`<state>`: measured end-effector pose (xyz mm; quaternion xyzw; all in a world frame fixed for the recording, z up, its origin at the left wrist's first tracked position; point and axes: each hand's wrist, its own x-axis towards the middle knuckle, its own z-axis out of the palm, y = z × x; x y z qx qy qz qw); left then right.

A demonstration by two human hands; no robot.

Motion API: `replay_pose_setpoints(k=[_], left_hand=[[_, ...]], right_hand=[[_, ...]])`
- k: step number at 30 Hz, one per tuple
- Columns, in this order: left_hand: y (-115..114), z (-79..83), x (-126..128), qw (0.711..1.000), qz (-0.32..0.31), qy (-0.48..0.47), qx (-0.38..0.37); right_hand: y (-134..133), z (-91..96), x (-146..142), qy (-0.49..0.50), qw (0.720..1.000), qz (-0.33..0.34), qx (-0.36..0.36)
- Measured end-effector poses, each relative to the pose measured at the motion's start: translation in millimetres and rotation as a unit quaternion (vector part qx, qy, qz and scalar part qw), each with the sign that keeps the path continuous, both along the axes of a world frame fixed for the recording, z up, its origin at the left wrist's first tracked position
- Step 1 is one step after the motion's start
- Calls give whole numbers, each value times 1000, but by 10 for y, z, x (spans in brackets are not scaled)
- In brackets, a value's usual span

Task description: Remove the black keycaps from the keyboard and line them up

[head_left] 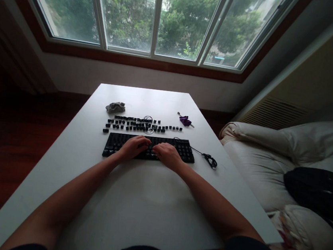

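A black keyboard point(185, 149) lies across the middle of the white table point(133, 201). My left hand point(133, 147) rests on its middle part, fingers curled down onto the keys. My right hand point(166, 154) lies just beside it on the keyboard, fingers bent and pressed together over the keys. What, if anything, the fingers pinch is too small to make out. Behind the keyboard, several loose black keycaps point(133, 125) are laid out in rows, with thin wire loops point(148, 125) among them.
A crumpled grey cloth point(115, 107) lies at the back left of the table. A purple tool point(185, 120) lies at the back right. The keyboard's cable point(210, 159) coils at its right end. A white sofa point(270, 161) with dark cloth stands right; a window behind.
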<state>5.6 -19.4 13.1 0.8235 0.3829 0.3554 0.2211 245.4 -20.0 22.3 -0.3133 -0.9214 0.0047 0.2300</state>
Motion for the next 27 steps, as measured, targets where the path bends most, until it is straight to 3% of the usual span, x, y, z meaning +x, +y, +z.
replay_pose_setpoints(k=[13, 27], left_hand=[[-23, 5, 44, 998, -28, -15, -49], [-30, 38, 70, 999, -19, 8, -30]], right_hand=[[-102, -160, -92, 21, 996, -68, -45], [-111, -194, -116, 36, 994, -88, -60]])
